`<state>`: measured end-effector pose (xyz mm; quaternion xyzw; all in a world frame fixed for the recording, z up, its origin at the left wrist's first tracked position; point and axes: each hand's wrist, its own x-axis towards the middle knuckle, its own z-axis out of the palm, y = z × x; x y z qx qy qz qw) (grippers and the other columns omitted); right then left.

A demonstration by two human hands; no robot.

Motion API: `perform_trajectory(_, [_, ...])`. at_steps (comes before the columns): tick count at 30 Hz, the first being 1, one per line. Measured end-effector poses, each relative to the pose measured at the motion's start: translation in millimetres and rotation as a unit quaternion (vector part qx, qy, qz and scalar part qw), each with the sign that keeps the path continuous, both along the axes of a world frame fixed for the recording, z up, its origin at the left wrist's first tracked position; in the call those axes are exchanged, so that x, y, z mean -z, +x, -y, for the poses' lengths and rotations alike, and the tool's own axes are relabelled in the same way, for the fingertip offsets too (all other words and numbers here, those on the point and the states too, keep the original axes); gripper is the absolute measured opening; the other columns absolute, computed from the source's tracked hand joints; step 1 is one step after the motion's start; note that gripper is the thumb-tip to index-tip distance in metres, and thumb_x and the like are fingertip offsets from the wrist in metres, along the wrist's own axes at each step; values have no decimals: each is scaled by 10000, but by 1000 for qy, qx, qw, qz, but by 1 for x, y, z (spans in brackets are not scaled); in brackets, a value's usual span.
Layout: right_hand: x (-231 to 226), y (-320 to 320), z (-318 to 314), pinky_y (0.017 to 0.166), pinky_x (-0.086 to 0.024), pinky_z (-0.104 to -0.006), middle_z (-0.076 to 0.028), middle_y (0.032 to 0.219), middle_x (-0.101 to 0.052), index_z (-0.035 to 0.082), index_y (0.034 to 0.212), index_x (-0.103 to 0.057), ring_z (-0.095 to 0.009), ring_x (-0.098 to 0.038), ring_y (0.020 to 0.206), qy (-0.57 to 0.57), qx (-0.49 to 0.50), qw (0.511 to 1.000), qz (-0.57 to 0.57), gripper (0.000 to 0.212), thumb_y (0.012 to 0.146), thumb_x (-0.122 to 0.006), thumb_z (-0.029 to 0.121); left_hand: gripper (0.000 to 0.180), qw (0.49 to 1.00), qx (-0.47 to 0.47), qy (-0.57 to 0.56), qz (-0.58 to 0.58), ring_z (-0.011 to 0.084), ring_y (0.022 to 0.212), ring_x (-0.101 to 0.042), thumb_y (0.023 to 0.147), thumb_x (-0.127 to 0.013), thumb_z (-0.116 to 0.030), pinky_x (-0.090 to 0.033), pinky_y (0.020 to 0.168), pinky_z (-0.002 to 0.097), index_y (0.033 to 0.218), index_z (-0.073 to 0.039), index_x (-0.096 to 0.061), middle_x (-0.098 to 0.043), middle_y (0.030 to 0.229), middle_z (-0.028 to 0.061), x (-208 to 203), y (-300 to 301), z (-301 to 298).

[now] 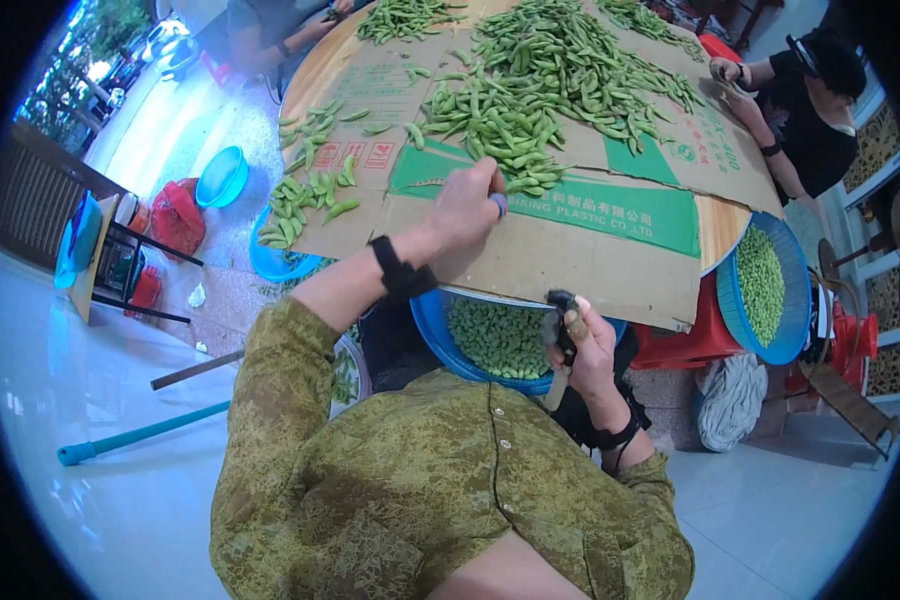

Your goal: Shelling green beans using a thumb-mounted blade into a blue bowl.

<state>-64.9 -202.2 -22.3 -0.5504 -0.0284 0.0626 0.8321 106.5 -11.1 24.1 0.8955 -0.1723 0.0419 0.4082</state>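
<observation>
My left hand is over the cardboard, its curled fingertips at the near edge of a pile of green soybean pods. What those fingers hold, if anything, is hidden. A bluish band circles one finger. My right hand is closed on a small dark object by the table's near edge; its kind is unclear. Right below that hand, a blue basket holds shelled green beans. Dark bands are on both my wrists.
A smaller group of pods lies on the left of the cardboard. At right, another blue basket of beans stands by a red stool. One person works at the far right, another at the far left. A teal pole lies left.
</observation>
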Motion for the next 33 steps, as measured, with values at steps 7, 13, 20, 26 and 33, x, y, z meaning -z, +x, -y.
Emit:
perform_trajectory(7, [-2, 22, -24, 389, -351, -208, -30, 719, -508, 19, 1154, -508, -91, -447, 482, 82, 50, 992, -82, 296, 977, -472, 253, 118, 962, 152, -160, -158, 78, 681, -562, 767, -686, -58, -461, 588, 262, 840, -18, -600, -611, 745, 22, 5, -62, 0])
perform_trajectory(13, [-3, 18, -25, 402, -356, -215, -32, 787, -510, 53, 1283, -435, -87, -430, 493, 106, -9, 992, -66, 346, 974, -445, 208, 138, 890, 165, -321, -278, 57, 685, -537, 779, -657, 10, -420, 550, 215, 891, -34, -590, -596, 817, 1, 26, -76, 4])
perform_trajectory(20, [-1, 17, -26, 416, -357, -210, -44, 861, -536, 72, 1402, -341, -73, -402, 493, 104, -32, 992, -58, 466, 972, -439, 224, 98, 845, 98, -363, -381, 57, 611, -497, 791, -632, 13, -369, 502, 196, 882, -22, -623, -593, 784, 6, 26, -81, 2])
perform_trajectory(26, [-4, 19, -28, 416, -332, -213, 1, 733, -471, 74, 1415, -330, -70, -410, 486, 102, -42, 993, -46, 480, 985, -454, 247, 108, 833, 69, -389, -388, 77, 700, -568, 809, -618, 12, -453, 582, 205, 907, 6, -663, -627, 824, 30, 22, -87, 3])
perform_trajectory(33, [1, 18, -32, 412, -314, -198, 23, 719, -467, 50, 1377, -405, -49, -390, 473, 78, -8, 996, -41, 427, 971, -474, 163, 110, 865, 108, -375, -316, 77, 719, -579, 806, -623, 19, -467, 609, 208, 906, 7, -666, -634, 842, 31, 35, -88, 3])
